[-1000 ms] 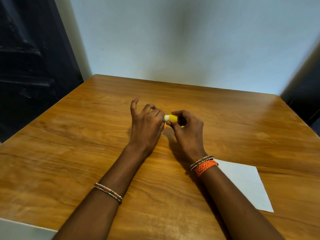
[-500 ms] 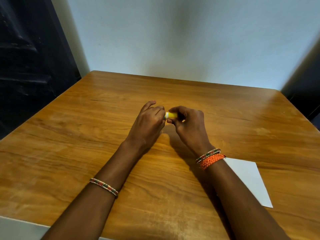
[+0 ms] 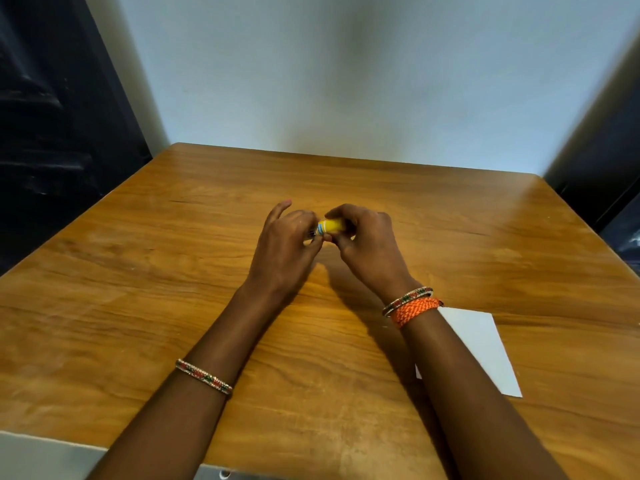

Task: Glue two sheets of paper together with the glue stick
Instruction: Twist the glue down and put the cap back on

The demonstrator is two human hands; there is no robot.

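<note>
A small yellow glue stick is held level above the middle of the wooden table. My right hand grips its yellow body. My left hand pinches its left end, where a blue-and-white band shows; the index finger sticks up. Whether the cap is on or off is hidden by my fingers. White paper lies flat at the right, partly under my right forearm; I cannot tell whether it is one sheet or two.
A pale wall rises behind the table's far edge. Dark surfaces flank the table on the left and right. The table's near edge runs along the bottom left, with a grey floor strip below it.
Both hands stayed together on the glue stick at the table's middle. My left fingers shifted around its end, and more of the yellow body now shows between the hands.
</note>
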